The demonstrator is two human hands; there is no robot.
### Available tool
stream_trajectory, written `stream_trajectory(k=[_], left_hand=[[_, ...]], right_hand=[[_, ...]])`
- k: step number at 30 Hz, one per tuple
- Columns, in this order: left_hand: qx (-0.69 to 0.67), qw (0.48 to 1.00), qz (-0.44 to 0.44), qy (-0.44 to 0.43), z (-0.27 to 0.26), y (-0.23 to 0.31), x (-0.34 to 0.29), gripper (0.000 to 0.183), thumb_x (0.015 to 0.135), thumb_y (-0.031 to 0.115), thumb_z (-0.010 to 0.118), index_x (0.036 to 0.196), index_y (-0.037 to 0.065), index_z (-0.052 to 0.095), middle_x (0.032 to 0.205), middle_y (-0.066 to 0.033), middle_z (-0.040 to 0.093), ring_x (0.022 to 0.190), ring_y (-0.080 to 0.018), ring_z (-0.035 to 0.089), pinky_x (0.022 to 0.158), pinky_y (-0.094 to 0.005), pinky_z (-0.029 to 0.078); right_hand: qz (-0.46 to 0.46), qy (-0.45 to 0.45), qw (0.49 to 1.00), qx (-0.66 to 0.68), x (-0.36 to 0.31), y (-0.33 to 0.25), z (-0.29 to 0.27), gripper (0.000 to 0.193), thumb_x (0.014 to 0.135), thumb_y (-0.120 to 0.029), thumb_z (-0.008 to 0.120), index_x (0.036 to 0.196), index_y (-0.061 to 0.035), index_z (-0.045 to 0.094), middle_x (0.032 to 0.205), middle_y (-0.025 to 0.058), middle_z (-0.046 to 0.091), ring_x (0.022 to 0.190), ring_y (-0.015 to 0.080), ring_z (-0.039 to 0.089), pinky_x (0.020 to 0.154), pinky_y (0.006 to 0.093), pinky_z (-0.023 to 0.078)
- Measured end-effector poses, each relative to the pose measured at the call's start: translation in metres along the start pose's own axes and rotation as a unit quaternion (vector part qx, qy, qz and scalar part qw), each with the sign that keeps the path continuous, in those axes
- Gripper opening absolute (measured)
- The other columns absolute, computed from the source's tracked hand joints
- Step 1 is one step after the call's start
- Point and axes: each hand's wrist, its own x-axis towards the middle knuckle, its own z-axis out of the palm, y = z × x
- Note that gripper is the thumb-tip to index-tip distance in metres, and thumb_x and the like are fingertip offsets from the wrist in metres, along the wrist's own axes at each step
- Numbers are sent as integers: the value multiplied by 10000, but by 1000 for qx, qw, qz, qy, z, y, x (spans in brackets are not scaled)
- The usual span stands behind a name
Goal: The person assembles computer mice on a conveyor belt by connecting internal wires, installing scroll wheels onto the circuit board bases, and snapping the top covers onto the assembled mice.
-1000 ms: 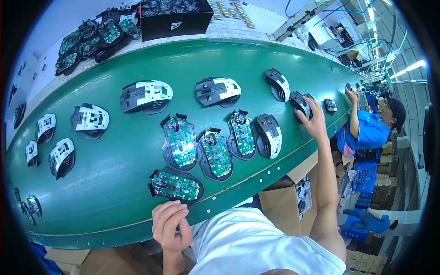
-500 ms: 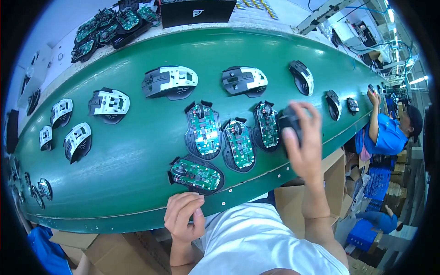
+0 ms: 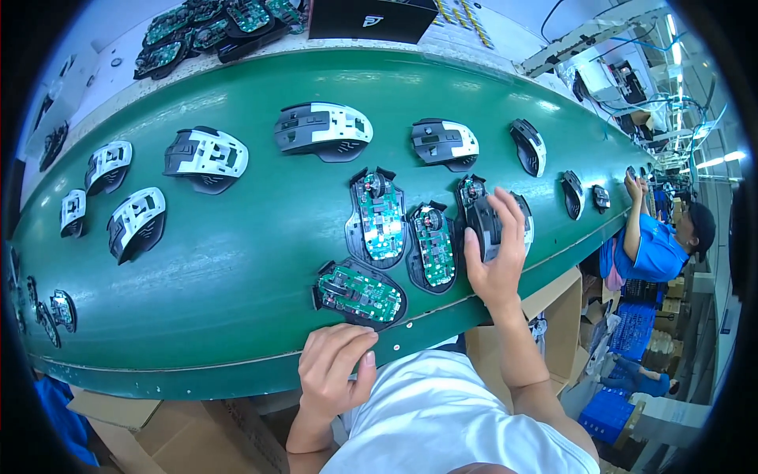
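My right hand (image 3: 499, 265) curls around a dark mouse top shell (image 3: 483, 221), thumb on its left side and fingers over its top. The shell covers most of a mouse base with a green circuit board (image 3: 472, 187), whose far end still shows. Left of it lie two more mouse bases with bare green boards, one upright mouse base (image 3: 436, 249) and another mouse base (image 3: 380, 217). Closer to me, a fourth mouse base (image 3: 359, 292) lies sideways. My left hand (image 3: 335, 367) rests loosely bent at the belt's near edge, fingertips by that sideways base, holding nothing.
Several black-and-white mouse shells (image 3: 324, 130) lie along the green belt (image 3: 260, 237). Stacked board assemblies (image 3: 209, 31) and a black box (image 3: 371, 20) sit on the far ledge. Cardboard boxes (image 3: 197, 438) stand below the near edge. A co-worker in blue (image 3: 659, 249) is at right.
My right hand has brought the dark shell leftward over the rightmost mouse base, hiding most of its board. My left hand stays at the belt edge. The whole view has shifted slightly.
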Motion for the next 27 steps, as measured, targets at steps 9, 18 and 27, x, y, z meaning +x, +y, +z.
stream_trajectory(k=[9, 18, 27], left_hand=[[-1, 1000, -4, 5, -3, 1, -1, 213, 776, 4, 679, 985, 15, 718, 951, -115, 727, 820, -290, 702, 749, -384, 546], [-3, 1000, -16, 1, -6, -3, -2, 207, 776, 5, 684, 980, 17, 717, 952, -110, 728, 817, -286, 702, 736, -380, 539], [-15, 1000, -19, -15, -13, -4, -1, 218, 773, 5, 691, 989, 20, 714, 962, -110, 726, 815, -280, 701, 732, -371, 536]], right_hand=[[16, 10, 999, 32, 41, 14, 9, 310, 866, -103, 736, 1161, -10, 710, 1303, 220, 658, 1176, 387, 646, 991, 435, 507], [-11, -68, 997, -45, 22, 18, 6, 342, 938, -127, 650, 1262, -20, 670, 1390, 212, 581, 1235, 420, 578, 1049, 486, 454], [-5, -81, 996, -18, 34, 33, -7, 312, 934, -118, 662, 1229, -18, 682, 1364, 209, 611, 1142, 398, 662, 950, 441, 534]])
